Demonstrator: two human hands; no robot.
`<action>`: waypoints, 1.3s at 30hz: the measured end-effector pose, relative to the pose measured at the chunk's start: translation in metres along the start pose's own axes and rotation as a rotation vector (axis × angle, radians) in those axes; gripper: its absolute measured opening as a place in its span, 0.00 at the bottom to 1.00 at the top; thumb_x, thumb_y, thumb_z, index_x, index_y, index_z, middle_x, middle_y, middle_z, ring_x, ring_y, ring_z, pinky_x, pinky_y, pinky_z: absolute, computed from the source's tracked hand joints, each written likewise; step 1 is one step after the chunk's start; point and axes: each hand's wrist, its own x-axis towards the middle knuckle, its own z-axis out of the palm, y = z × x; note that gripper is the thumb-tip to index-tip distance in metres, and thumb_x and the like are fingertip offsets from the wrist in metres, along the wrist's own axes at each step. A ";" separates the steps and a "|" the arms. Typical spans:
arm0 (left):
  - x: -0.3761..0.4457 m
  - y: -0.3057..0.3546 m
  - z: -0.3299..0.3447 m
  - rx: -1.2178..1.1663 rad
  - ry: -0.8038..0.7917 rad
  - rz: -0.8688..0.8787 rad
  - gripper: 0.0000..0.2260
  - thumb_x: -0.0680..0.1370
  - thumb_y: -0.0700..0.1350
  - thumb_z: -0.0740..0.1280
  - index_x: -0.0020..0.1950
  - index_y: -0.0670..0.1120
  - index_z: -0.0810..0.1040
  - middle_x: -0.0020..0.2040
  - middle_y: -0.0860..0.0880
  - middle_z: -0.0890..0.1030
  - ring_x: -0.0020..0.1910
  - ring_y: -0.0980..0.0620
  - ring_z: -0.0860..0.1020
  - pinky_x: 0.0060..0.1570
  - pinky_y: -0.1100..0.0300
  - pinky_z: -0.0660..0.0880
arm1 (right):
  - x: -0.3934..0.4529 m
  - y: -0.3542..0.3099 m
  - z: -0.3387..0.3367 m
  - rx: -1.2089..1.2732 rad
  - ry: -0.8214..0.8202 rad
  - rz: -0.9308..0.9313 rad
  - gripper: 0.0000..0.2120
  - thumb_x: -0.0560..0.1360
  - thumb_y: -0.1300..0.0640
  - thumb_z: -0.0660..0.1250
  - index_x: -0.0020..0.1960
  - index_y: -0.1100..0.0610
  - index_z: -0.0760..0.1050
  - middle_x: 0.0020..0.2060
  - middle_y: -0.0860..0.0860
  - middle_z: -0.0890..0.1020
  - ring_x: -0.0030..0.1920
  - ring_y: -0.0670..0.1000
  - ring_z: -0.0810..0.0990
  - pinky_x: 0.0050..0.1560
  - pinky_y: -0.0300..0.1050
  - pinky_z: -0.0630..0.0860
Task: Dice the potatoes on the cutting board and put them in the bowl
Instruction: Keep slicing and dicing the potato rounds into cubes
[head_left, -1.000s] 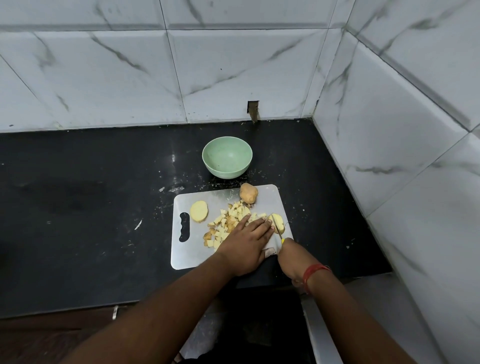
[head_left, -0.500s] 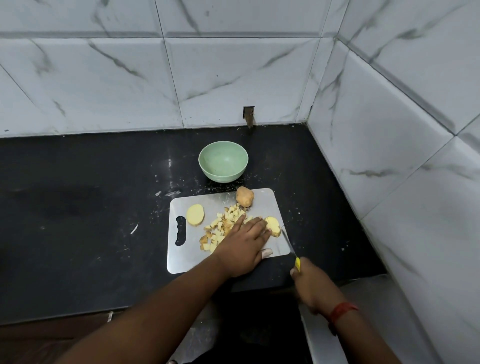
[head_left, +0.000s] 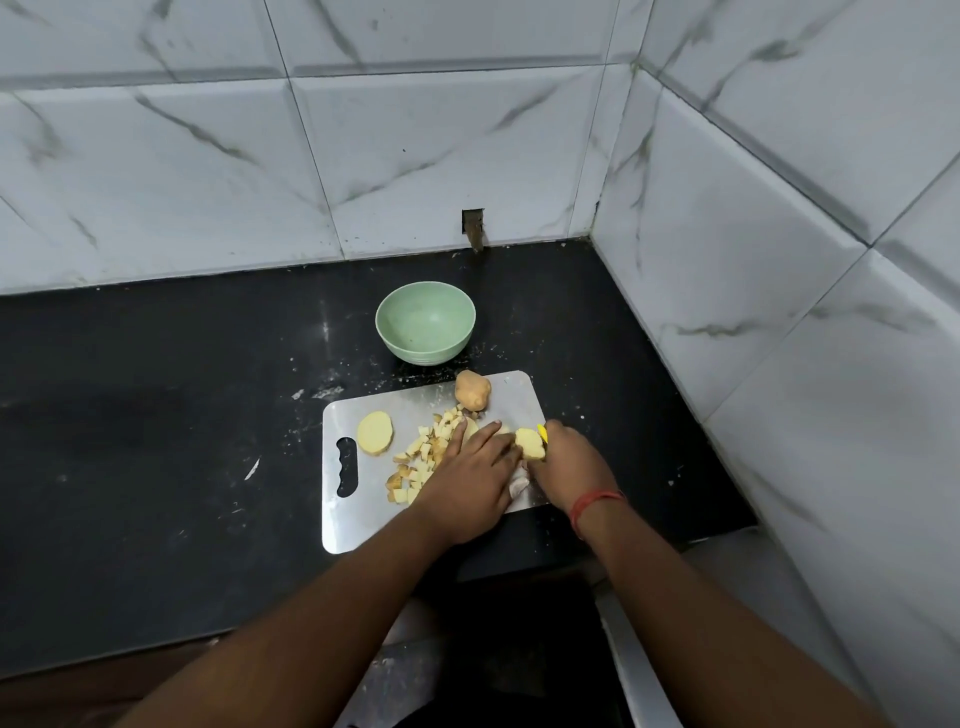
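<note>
A steel cutting board (head_left: 363, 525) lies on the black counter. On it are a whole potato (head_left: 472, 389) at the far edge, a potato slice (head_left: 374, 433) at the left, and a heap of diced potato (head_left: 422, 460). My left hand (head_left: 470, 480) lies flat, fingers straight, pressing a potato piece beside the dice. My right hand (head_left: 569, 467) grips a yellow-handled knife (head_left: 542, 433) right next to a cut potato piece (head_left: 530, 443); the blade is hidden. The green bowl (head_left: 425, 322) stands empty beyond the board.
White marble-tiled walls close the counter at the back and right. The black counter (head_left: 156, 415) stretches to the left. Its front edge runs just below the board, with a steel frame beneath.
My right hand has come forward from the counter's front edge onto the board with the knife, up against the cut potato piece. My left hand stays pressed on the board.
</note>
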 end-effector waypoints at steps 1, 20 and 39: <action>-0.001 0.000 0.000 -0.003 0.005 -0.001 0.34 0.82 0.62 0.40 0.78 0.46 0.68 0.78 0.47 0.67 0.81 0.47 0.54 0.79 0.42 0.41 | 0.002 0.003 -0.001 -0.014 0.005 -0.018 0.15 0.74 0.53 0.69 0.58 0.55 0.71 0.53 0.54 0.77 0.53 0.57 0.79 0.48 0.47 0.75; -0.001 0.001 0.007 0.056 0.062 0.113 0.29 0.84 0.60 0.49 0.77 0.43 0.69 0.72 0.40 0.69 0.74 0.42 0.66 0.80 0.46 0.50 | 0.025 0.020 -0.007 0.111 -0.033 -0.114 0.13 0.74 0.63 0.68 0.56 0.51 0.78 0.50 0.50 0.75 0.49 0.52 0.77 0.53 0.45 0.74; 0.000 0.003 0.007 0.086 -0.003 0.134 0.30 0.85 0.59 0.47 0.81 0.42 0.62 0.82 0.41 0.59 0.81 0.43 0.56 0.79 0.49 0.41 | 0.020 0.012 -0.007 0.287 0.010 0.063 0.11 0.77 0.62 0.63 0.57 0.54 0.79 0.52 0.52 0.80 0.51 0.52 0.79 0.54 0.46 0.76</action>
